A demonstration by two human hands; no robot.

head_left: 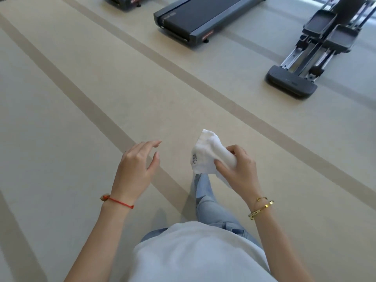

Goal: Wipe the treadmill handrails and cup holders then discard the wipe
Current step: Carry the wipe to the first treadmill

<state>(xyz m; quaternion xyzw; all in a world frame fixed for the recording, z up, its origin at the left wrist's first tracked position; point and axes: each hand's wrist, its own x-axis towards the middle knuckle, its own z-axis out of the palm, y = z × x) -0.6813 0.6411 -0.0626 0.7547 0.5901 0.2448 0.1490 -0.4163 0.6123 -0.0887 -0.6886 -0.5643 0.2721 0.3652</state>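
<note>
My right hand point(238, 169) grips a white wipe packet point(205, 153) with small black print along its left edge, held in front of my body above the floor. A short way to its left, my left hand point(138, 163) hovers with relaxed, slightly spread fingers and holds nothing. The rear end of a dark treadmill deck point(195, 19) lies on the floor far ahead, beyond both hands. Its handrails and cup holders are out of view.
Beige floor with darker stripes point(85, 94) running diagonally spreads all around me. A second treadmill's end point(126, 2) shows at the top left. An elliptical-type machine with pedals and rails point(313, 55) stands at the top right. My jeans-clad leg point(205, 200) steps forward.
</note>
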